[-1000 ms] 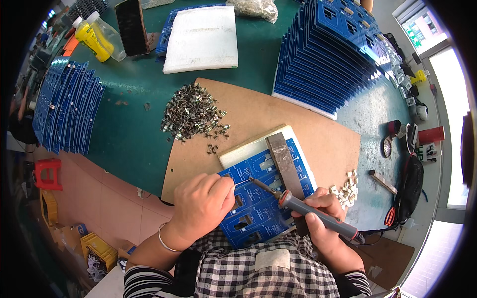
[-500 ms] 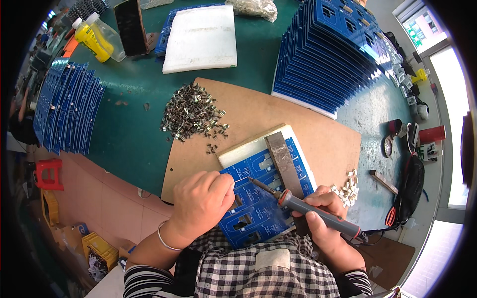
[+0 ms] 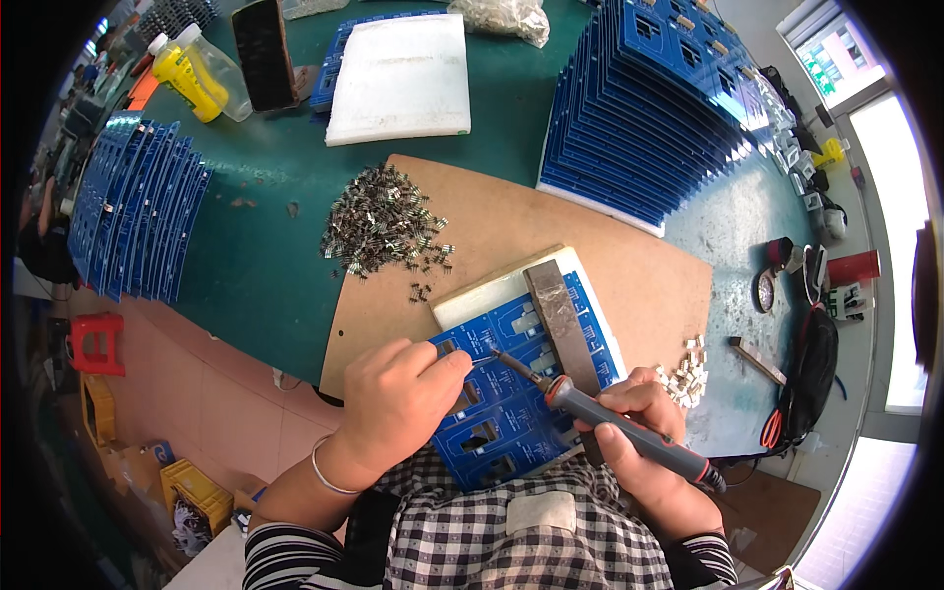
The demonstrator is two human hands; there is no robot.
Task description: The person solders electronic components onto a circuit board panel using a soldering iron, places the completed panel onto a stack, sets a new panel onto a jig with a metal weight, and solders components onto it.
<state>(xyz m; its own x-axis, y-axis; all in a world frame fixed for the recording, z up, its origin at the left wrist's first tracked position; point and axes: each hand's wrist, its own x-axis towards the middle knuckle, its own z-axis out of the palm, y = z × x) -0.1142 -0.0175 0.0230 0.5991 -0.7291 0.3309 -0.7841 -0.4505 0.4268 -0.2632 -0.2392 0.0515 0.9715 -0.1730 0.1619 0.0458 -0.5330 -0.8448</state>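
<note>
Low in the middle of the frame, the left hand rests on a blue circuit board, fingers pinched together on what seems to be thin wire; I cannot tell for sure. The right hand is clamped around a soldering iron, whose tip meets the board just beside the left fingertips. A metal bar lies across the board. A pile of small metal parts sits at upper centre on the brown mat.
</note>
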